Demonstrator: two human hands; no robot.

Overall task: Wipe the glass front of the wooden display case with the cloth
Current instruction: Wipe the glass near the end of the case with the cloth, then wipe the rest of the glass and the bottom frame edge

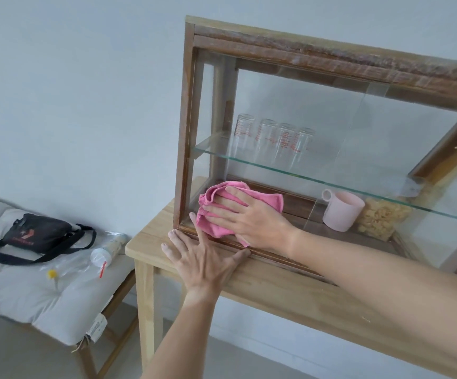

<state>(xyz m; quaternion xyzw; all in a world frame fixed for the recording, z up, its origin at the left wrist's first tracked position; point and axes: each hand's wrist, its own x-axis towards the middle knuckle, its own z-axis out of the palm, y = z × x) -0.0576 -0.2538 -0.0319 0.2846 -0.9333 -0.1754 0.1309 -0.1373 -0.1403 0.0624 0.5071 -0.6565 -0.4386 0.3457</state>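
The wooden display case [187, 110] with a glass front [317, 127] stands on a light wooden table [290, 288]. My right hand [252, 217] presses a crumpled pink cloth [262, 202] flat against the lower left part of the glass, fingers spread over it. My left hand [202, 258] lies flat and open on the table, fingertips against the case's lower left corner frame. Inside, several upturned measuring glasses [276, 140] stand on a glass shelf [331, 181].
Behind the glass at the bottom are a pink cup [342, 210] and a jar of pale snacks [380, 218]. Left of the table, a cushioned bench [44, 296] holds a black bag [38, 235] and a white bottle [109, 248]. A white wall is behind.
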